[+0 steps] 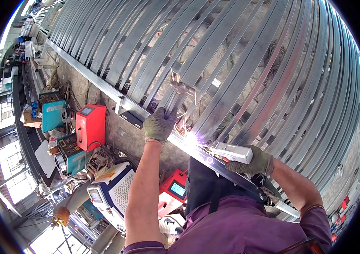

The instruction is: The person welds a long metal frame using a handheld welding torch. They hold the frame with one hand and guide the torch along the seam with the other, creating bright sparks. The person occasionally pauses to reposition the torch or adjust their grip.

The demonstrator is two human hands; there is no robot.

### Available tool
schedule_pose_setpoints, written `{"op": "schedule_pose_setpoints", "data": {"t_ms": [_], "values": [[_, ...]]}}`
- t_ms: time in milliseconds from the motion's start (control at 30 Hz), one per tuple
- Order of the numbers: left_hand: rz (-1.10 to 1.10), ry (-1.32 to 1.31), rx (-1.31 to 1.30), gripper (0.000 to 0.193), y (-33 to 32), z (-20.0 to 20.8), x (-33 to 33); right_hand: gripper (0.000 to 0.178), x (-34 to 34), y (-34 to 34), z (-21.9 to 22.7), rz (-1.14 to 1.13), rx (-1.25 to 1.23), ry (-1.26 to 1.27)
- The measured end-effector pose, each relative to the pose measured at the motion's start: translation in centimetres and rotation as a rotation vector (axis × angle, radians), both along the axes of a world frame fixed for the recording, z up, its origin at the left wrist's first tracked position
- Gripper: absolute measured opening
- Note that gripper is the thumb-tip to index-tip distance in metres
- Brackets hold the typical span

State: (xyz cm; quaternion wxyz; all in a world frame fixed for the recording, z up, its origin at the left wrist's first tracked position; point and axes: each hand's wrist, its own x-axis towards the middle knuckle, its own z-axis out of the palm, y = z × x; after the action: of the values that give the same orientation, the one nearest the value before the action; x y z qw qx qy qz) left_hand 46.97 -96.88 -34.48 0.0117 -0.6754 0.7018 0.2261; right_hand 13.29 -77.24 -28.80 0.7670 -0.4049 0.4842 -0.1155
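Note:
My gloved left hand is closed around the handle of a hammer, whose head points away from me over the metal bars. It rests beside the near rail of a large metal grating. In my gloved right hand is a silver handheld welding gun, its nozzle aimed left at the rail. A bright white-violet glare with sparks burns at the nozzle tip and hides the joint there. Some sparks also show by the hammer head.
Left of me stand red machines with screens, a white-and-blue cabinet, and teal wire-feeder units with spools. Cables lie on the concrete floor under the bars. A grey pipe with an orange end sits lower left.

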Motion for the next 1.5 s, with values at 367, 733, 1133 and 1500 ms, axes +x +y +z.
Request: {"op": "schedule_pose_setpoints", "data": {"t_ms": [367, 733, 1133, 1500], "values": [[0.000, 0.001, 0.019, 0.049, -0.2, 0.8, -0.4, 0.070, -0.2, 1.4, -1.5, 0.003, -0.098, 0.071], [0.009, 0.003, 0.019, 0.053, -0.2, 0.0, -0.1, 0.071, -0.4, 2.1, -2.3, 0.040, -0.178, 0.085], [0.009, 0.002, -0.002, 0.052, -0.1, -0.4, 0.2, 0.073, -0.9, 2.0, -1.3, 0.048, -0.166, 0.114], [0.007, -0.023, 0.014, 0.054, -0.2, 0.0, 0.0, 0.076, -1.1, 3.3, -2.9, 0.066, -0.193, 0.104]]}}
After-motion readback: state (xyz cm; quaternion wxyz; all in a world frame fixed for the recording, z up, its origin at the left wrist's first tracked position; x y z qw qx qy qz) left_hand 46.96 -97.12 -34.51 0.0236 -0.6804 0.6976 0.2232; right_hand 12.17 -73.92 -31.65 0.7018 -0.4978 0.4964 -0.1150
